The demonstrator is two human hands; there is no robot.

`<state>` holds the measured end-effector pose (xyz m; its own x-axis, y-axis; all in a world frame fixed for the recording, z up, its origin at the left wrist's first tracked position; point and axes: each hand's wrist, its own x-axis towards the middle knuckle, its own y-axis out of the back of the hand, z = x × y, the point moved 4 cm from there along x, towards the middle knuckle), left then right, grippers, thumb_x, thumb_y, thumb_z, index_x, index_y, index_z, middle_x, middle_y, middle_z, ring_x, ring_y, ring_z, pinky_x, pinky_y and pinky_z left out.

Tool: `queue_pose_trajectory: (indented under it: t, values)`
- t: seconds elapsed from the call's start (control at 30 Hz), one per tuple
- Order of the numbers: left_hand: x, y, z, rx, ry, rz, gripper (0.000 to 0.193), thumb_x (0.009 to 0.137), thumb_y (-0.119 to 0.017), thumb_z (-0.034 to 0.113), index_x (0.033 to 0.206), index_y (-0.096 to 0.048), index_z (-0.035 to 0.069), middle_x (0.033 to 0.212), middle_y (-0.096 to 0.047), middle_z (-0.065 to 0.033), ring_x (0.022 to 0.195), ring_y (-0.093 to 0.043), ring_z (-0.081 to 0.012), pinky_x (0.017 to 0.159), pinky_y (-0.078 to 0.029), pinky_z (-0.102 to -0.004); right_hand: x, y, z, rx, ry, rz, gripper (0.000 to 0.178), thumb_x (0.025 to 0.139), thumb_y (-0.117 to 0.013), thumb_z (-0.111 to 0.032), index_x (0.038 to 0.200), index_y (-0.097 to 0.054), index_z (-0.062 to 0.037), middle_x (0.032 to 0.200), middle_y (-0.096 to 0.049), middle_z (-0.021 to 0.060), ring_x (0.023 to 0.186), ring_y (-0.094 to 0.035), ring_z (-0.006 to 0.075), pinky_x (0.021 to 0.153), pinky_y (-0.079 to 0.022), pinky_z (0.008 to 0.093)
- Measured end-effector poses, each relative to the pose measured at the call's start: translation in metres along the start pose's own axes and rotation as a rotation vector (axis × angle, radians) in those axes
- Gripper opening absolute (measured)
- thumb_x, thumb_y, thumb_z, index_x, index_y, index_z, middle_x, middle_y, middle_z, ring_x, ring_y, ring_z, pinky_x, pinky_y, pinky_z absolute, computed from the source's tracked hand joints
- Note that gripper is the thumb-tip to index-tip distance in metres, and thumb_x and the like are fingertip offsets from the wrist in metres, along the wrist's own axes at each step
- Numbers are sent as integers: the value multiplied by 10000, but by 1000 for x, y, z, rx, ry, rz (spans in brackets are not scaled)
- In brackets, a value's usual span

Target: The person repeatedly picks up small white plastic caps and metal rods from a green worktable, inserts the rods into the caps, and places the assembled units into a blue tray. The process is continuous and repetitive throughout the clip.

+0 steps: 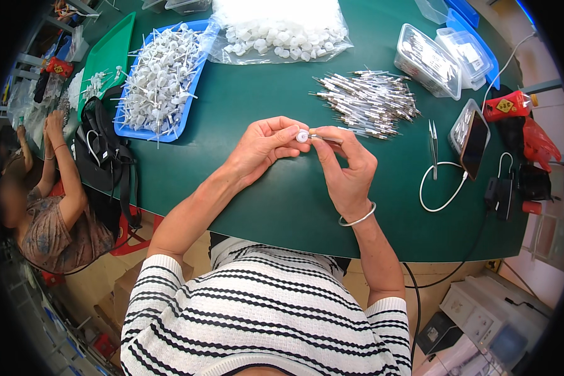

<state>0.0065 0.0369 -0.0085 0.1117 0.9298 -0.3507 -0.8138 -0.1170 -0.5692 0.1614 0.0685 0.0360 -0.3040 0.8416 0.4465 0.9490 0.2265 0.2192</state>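
Observation:
Over the green table my two hands meet. My left hand (271, 143) pinches a small round white plastic cap (302, 136) between thumb and fingers. From the right, my right hand (346, 156) grips a thin metal rod (318, 136), its end touching the cap. Whether the rod is inside the cap I cannot tell. Beyond my right hand lies a heap of similar thin metal rods (373, 103) with white parts. A blue tray (183, 119) to the left is piled with white caps on rods (160, 78).
A clear bag of white caps (276, 44) lies at the back. Tweezers (433, 147), a white cable (422, 188), a phone (475, 145) and a clear plastic box (413, 69) are at right. A black bag (100, 147) sits left, near another person (59, 207).

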Motion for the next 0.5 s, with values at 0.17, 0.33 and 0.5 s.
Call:
queue_pose_trajectory:
  t: [0.17,0.33,0.5]
  values:
    - [-1,0,0,26,-24,19,202,934,-589,150,1033,-624,-22,878,-665,-76,789,-656,-118,695,-559,-197,1,0,-2,-22,15,-25,149,797,-686,23,932,-638,-19,861,-681,77,710,-676,178,614,-528,260]
    - [0,1,-1,46,-54,32,200,935,-587,144,1039,-624,-22,884,-670,-81,796,-662,-118,705,-565,-197,2,0,-1,-25,26,-29,148,793,-686,28,925,-638,-17,855,-681,78,709,-677,181,616,-531,262]
    - [0,1,-1,52,-65,38,200,933,-590,145,1037,-624,-22,889,-672,-87,805,-666,-121,702,-566,-197,4,2,-1,-9,17,-31,132,793,-690,19,913,-642,-8,852,-680,83,718,-676,188,632,-540,266]
